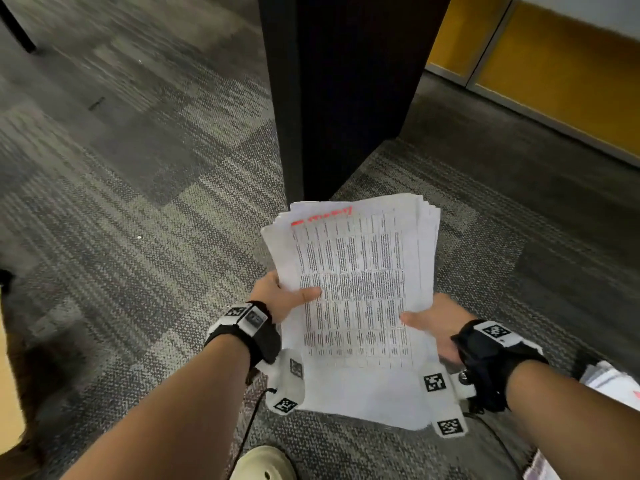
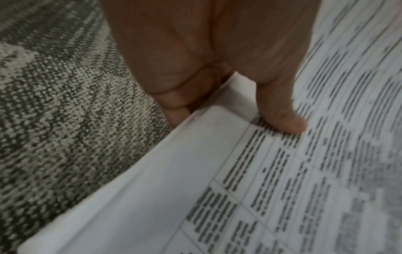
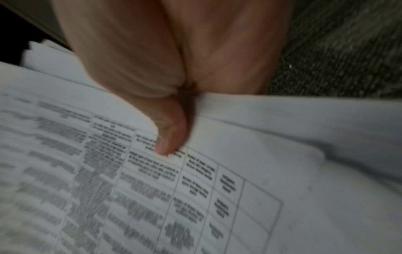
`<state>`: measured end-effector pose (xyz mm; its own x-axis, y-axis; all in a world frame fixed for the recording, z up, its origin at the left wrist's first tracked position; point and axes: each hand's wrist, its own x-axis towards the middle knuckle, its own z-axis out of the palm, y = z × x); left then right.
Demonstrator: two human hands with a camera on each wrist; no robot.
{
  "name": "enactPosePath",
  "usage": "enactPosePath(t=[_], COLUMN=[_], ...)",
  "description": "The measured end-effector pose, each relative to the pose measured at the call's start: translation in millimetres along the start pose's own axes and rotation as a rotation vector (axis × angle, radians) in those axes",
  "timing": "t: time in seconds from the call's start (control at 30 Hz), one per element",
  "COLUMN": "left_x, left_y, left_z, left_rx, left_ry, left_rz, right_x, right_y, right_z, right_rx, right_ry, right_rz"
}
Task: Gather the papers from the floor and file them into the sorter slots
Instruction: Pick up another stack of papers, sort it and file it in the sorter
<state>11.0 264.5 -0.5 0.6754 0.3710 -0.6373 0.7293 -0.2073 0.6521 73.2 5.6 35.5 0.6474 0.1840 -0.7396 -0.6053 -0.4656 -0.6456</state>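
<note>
Both hands grip one stack of papers (image 1: 356, 292) above the carpet floor (image 1: 138, 202). Left hand (image 1: 277, 299) holds the left edge, thumb (image 2: 282, 116) pressed flat on the printed top sheet, fingers curled beneath. Right hand (image 1: 433, 323) holds the right edge the same way, thumb (image 3: 169, 137) on top and the rest of the hand under the stack. Neither grip is spread; each pinches the stack between thumb and fingers.

Largest item: the carpet floor, grey and patterned, fills most of the head view. A dark panel (image 1: 346, 91), probably a desk side or partition, stands upright just beyond the stack. Yellow cabinet fronts (image 1: 554, 74) run along the far right. The stack is held roughly level, its edges uneven and fanned at the far right corner; the top sheet carries a printed table with a red marking near its far edge. More loose papers (image 1: 609, 382) lie on the floor at the lower right, beside the right forearm. A light shoe (image 1: 266, 462) shows at the bottom edge.

Progress, as judged: gathering is partly complete. One stack is in hand; at least one group of papers remains on the floor. No sorter is visible in any view, so filing has apparently not begun.
</note>
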Motion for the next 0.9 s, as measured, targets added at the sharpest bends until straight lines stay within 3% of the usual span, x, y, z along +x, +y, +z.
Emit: enactPosePath(t=[0.17, 0.37, 0.6, 0.8, 0.9], left_x=[-48.4, -130.0, -263.6, -394.0, -443.6], left_y=[41.8, 92.1, 145.2, 217.4, 243.4], left_z=[-24.0, -72.0, -136.8, -173.8, -183.0], left_rx=[-0.009, 0.000, 0.062, 0.083, 0.083], left_ry=[0.055, 0.029, 0.044, 0.084, 0.099], left_rz=[0.018, 0.200, 0.479, 0.654, 0.772], right_x=[-33.9, -122.5, -274.2, -427.7, -479.6], right_y=[-33.2, -93.1, -134.5, -171.4, -185.1], right_z=[1.4, -14.6, -35.8, -59.9, -75.9], right_rx=[-0.218, -0.396, -0.314, -0.305, -0.329], right_ry=[0.225, 0.225, 0.259, 0.324, 0.365], right_rz=[-0.136, -0.175, -0.373, -0.593, -0.679])
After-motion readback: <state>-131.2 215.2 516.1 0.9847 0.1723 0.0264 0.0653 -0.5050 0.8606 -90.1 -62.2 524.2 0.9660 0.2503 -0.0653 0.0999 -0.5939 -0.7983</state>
